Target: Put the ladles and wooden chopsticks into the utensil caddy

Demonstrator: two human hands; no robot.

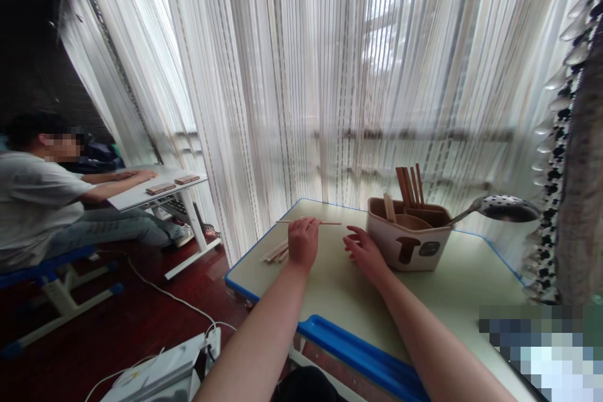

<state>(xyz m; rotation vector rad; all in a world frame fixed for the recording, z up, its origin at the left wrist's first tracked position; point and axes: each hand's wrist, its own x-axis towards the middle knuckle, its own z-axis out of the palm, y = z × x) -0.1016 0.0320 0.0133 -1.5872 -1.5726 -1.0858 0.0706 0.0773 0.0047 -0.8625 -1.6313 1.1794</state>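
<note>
My left hand is closed around a thin wooden chopstick, which lies level and sticks out on both sides of the fist. Under and beside that hand, several more chopsticks rest in a loose bundle on the table. Apart from the held stick, my right hand hovers with its fingers spread and nothing in them. Just right of it stands a white and brown utensil holder. Darker chopsticks and a lighter bundle stand upright in it, and a slotted metal ladle leans out to the right.
The pale table has a blue rim and a blue front tray. Sheer curtains hang behind it. A pixelated patch covers the lower right. At left, a person sits at another table. A white cable crosses the floor.
</note>
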